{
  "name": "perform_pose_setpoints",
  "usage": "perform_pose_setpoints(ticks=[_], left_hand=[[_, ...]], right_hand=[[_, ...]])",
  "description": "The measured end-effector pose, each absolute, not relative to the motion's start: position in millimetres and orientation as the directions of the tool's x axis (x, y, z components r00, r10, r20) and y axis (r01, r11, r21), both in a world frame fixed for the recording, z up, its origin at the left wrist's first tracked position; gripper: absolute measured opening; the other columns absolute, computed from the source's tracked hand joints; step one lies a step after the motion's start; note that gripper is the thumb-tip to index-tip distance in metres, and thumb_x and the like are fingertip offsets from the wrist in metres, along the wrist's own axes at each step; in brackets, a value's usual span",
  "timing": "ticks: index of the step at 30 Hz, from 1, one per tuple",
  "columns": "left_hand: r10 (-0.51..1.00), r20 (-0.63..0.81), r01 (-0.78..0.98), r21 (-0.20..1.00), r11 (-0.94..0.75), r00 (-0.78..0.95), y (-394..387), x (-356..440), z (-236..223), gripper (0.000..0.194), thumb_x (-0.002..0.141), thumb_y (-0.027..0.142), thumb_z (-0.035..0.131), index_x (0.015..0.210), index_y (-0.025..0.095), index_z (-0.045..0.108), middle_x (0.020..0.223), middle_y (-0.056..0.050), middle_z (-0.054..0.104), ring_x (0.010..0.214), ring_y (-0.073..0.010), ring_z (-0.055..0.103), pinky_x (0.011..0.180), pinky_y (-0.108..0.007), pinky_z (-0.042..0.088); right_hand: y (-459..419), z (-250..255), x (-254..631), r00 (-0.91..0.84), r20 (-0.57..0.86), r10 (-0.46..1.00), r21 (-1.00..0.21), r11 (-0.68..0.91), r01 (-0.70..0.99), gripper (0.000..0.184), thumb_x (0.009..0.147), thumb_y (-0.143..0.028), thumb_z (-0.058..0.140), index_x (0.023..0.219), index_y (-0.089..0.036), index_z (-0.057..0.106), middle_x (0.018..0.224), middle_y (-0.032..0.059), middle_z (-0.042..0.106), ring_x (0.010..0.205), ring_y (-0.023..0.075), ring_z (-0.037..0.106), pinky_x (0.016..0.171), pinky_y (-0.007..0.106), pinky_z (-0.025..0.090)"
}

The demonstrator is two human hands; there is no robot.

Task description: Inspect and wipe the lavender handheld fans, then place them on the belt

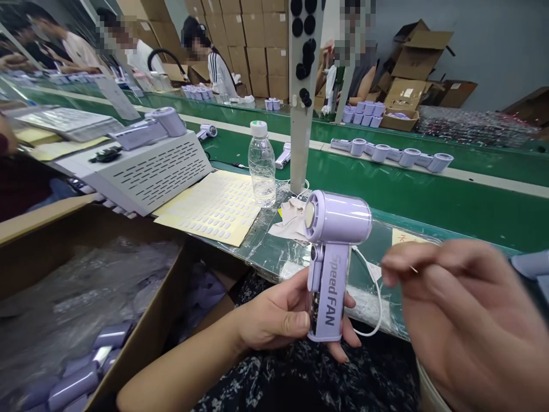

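My left hand is wrapped round the handle of a lilac hand-held fan marked "Speed FAN", held upright over my lap. A thin white cord loops from its handle. My right hand is close to the camera on the right, blurred, with thumb and fingers pinched together on something tiny that I cannot name. It is just right of the fan and not touching it.
A water bottle, yellow sticker sheets and a white vented machine stand on the bench. A cardboard box at my left holds several lilac fans. More fans lie along the green conveyor. Other people work beyond it.
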State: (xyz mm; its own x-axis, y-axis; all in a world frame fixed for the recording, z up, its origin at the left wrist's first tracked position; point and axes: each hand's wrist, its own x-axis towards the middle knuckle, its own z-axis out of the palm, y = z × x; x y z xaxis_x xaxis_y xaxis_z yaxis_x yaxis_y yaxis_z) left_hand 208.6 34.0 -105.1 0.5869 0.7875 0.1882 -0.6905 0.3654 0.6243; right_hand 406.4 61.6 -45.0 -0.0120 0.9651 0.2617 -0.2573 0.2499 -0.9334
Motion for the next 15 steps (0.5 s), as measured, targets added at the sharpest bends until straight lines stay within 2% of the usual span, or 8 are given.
perform_pose_setpoints(ticks=[2,3,5,7,11,13,15], left_hand=[[0.782,0.199,-0.693,0.621,0.365,0.591,34,209,-105,0.043,0.088,0.029,0.074,0.128,0.023,0.062,0.121,-0.01,0.061,0.104,-0.0249,0.071,0.081,-0.034,0.06],[0.784,0.193,-0.689,0.627,0.363,0.59,35,210,-105,0.044,0.088,0.028,0.075,0.129,0.023,0.062,0.121,-0.01,0.061,0.103,-0.025,0.071,0.081,-0.034,0.06],[0.792,0.174,-0.675,0.646,0.357,0.586,35,210,-105,0.048,0.087,0.028,0.076,0.133,0.023,0.06,0.12,-0.01,0.063,0.101,-0.0246,0.071,0.08,-0.034,0.059],[0.8,0.153,-0.658,0.666,0.35,0.58,36,210,-105,0.054,0.086,0.029,0.078,0.136,0.025,0.058,0.119,-0.01,0.065,0.1,-0.0242,0.072,0.081,-0.034,0.059],[0.815,0.092,-0.602,0.722,0.341,0.573,38,208,-106,0.067,0.081,0.032,0.083,0.141,0.028,0.053,0.112,-0.009,0.068,0.102,-0.0242,0.072,0.081,-0.033,0.061],[0.833,0.043,-0.556,0.763,0.33,0.552,38,207,-106,0.077,0.075,0.033,0.088,0.143,0.032,0.051,0.112,-0.008,0.068,0.101,-0.0229,0.072,0.081,-0.032,0.061],[0.86,0.02,-0.527,0.798,0.293,0.51,38,207,-107,0.083,0.069,0.034,0.092,0.142,0.038,0.052,0.119,-0.006,0.065,0.099,-0.0207,0.072,0.08,-0.03,0.06]], right_hand=[[71,-56,398,-0.078,0.221,0.972,-0.945,0.194,-0.263,0.009,0.093,-0.028,0.076,0.096,-0.027,0.068,0.1,0.002,0.07,0.091,0.0191,0.064,0.076,0.027,0.055],[74,-62,394,-0.14,0.187,0.972,-0.958,0.148,-0.247,0.01,0.095,-0.031,0.075,0.102,-0.028,0.069,0.104,0.0032,0.07,0.093,0.0198,0.064,0.076,0.028,0.056],[76,-74,390,-0.283,0.109,0.953,-0.98,0.056,-0.189,0.024,0.098,-0.041,0.07,0.118,-0.028,0.068,0.109,0.0065,0.069,0.095,0.0231,0.065,0.078,0.033,0.058],[75,-82,387,-0.371,0.051,0.927,-0.986,-0.012,-0.164,0.036,0.1,-0.049,0.066,0.129,-0.027,0.065,0.106,0.0078,0.069,0.089,0.0245,0.067,0.074,0.036,0.06],[74,-87,385,-0.445,-0.017,0.895,-0.96,-0.139,-0.244,0.036,0.101,-0.052,0.063,0.129,-0.029,0.068,0.103,0.006,0.071,0.078,0.0211,0.066,0.062,0.03,0.058],[77,-86,383,-0.465,-0.02,0.885,-0.927,-0.19,-0.324,0.033,0.1,-0.052,0.064,0.122,-0.029,0.072,0.111,0.0057,0.072,0.084,0.0209,0.067,0.069,0.029,0.059],[80,-86,382,-0.489,-0.018,0.872,-0.894,-0.233,-0.383,0.032,0.101,-0.052,0.063,0.116,-0.027,0.075,0.119,0.0065,0.071,0.096,0.023,0.067,0.083,0.032,0.059]])
